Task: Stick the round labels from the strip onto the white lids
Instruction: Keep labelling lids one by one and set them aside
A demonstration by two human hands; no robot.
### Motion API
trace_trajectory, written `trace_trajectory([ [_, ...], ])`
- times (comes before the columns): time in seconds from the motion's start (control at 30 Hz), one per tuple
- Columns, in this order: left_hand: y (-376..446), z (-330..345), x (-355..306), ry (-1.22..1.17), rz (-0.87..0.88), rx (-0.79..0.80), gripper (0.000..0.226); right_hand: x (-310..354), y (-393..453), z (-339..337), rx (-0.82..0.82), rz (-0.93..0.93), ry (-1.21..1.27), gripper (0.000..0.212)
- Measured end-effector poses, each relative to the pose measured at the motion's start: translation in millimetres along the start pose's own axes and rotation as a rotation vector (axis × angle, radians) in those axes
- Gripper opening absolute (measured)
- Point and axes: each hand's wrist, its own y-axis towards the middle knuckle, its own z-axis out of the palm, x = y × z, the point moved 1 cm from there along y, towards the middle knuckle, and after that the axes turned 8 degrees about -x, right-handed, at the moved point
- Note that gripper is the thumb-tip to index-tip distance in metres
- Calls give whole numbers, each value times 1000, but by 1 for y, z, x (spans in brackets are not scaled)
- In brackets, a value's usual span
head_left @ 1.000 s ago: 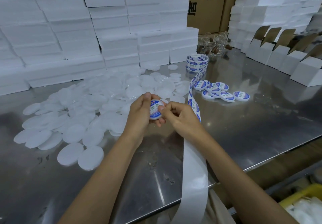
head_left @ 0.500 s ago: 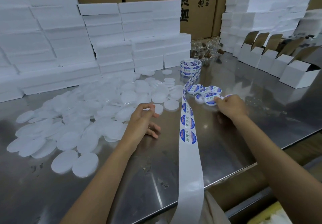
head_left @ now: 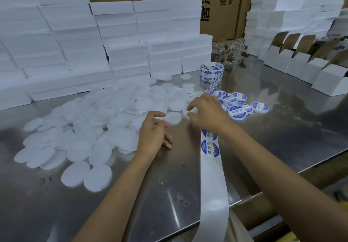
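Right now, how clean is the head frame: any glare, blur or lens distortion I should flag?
Head view: overhead light glares off the steel table; the pile of white lids is washed out, edges hard to separate; wide-angle bending curves the stacked white boxes at the margins; labels on the strip stay legible.

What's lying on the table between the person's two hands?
In the head view, a single unlabelled white lid lies flat on the steel table between the left hand and the right hand, which is picking up another lid.

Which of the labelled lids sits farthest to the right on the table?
The labelled lid lying alone, flat and blue-rimmed, apart from the overlapping cluster just right of the right hand.
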Motion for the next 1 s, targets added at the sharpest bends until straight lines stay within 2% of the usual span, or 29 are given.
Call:
trace_trajectory([
  [0.13,2,-1,2,19,20,-28,31,18,7,24,120,-41,-121,52],
  [0.23,3,-2,3,26,18,-35,31,29,10,37,97,-18,-224,68],
  [0.33,3,-3,2,31,19,-38,31,34,14,42,92,28,-239,66],
  [0.5,3,-6,-2,18,-5,-30,31,33,17,33,198,100,-137,68],
  [0.67,0,-8,-9,-3,-10,-43,15,34,3,3,-13,143,74,52],
  [0.73,-3,-7,-12,-91,-86,33,12,36,-5,-8,-57,154,220,50],
  [0.87,-10,-1,-18,-432,-223,286,30,46,-23,-21,-37,80,368,53],
  [0.93,-13,1,-20,-479,-222,310,36,46,-29,-26,3,29,341,57],
  [1.0,-13,1,-20,-522,-229,290,37,37,-32,-35,29,36,347,48],
])
